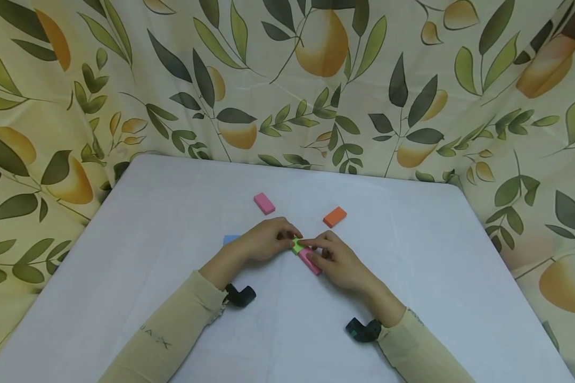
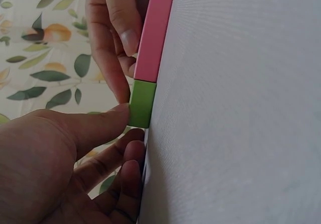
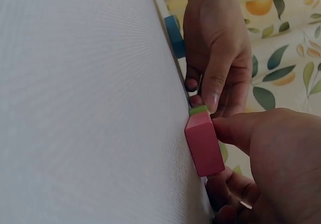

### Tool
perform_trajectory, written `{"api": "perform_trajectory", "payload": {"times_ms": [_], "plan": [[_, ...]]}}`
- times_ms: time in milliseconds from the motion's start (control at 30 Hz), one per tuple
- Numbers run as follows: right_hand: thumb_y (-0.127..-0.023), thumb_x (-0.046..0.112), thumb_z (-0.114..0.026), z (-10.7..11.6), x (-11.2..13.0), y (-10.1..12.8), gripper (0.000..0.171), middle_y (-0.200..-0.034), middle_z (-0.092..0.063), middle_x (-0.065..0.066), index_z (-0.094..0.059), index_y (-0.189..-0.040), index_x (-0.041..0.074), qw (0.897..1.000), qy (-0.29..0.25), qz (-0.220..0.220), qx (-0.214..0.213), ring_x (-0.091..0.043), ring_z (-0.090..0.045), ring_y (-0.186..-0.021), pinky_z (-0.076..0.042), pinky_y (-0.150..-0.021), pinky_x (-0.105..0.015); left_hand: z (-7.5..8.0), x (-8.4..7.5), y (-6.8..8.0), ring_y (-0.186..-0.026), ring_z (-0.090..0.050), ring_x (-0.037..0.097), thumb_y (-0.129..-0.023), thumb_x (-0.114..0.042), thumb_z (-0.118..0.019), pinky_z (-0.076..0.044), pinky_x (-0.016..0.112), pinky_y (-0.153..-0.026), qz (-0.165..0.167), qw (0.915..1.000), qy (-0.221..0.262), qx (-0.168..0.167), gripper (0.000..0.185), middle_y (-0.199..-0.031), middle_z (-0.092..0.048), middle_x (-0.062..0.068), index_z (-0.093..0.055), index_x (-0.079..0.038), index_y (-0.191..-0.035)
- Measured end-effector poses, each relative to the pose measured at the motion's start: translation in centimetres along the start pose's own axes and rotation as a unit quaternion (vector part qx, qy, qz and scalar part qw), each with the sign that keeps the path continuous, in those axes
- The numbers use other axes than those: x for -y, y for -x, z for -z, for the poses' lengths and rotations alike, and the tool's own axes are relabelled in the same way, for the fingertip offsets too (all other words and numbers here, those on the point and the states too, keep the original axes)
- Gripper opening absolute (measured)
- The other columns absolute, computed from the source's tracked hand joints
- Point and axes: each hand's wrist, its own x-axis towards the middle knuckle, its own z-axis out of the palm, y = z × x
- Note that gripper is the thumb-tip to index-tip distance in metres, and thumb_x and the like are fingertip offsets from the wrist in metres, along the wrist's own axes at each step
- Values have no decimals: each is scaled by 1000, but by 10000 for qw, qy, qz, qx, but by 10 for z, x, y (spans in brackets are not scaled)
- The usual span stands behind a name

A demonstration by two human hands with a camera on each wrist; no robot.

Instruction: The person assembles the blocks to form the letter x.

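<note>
Blocks in hand are two small rectangular pieces lying flat near the middle of the white table (image 1: 412,276): a green block (image 1: 297,245) and a pink block (image 1: 309,260), set end to end and touching, the pink one nearer the person. Both look rigid, light and smooth-faced with square edges — judged easy to slide on the cloth and easy to knock out of line, so the long side faces are the sensible place to take hold, thumb on one and fingers on the other. The left hand (image 1: 267,240) pinches the green block: in the left wrist view its thumb (image 2: 95,126) presses one side face while the curled fingers sit on the other side, close against the table. The right hand (image 1: 337,259) grips the pink block in the same manner, thumb (image 3: 235,128) on one long face and fingers curled round the opposite side. Neither hand is released; both are closed lightly round their own block. Well apart on the table lie a second pink block (image 1: 264,203) and an orange block (image 1: 335,216), and a blue block (image 1: 230,239) shows partly behind the left hand.
</note>
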Motion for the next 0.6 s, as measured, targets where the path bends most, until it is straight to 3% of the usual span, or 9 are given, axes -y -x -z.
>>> {"api": "perform_trajectory", "payload": {"times_ms": [400,600], "plan": [[-95,27,-61,0,1,1,31,-102,-51,8,-63,-124,38,10000,37,-72,1,-13,-50,-84,-44,-70,-28,1,-3,1,-98,-55,7,-97,-25,-59,-46,31,-90,-123,9997,-189,15,24,-107,-60,-11,-66,-28,-120],[-95,27,-61,0,0,0,32,-105,-52,8,-62,-124,41,9999,147,-18,-7,-15,-49,-77,-42,-63,-27,1,-7,2,-95,-57,7,-96,-26,-60,-47,31,-88,-58,9995,-310,56,26,-103,-59,-12,-64,-28,-122]]}}
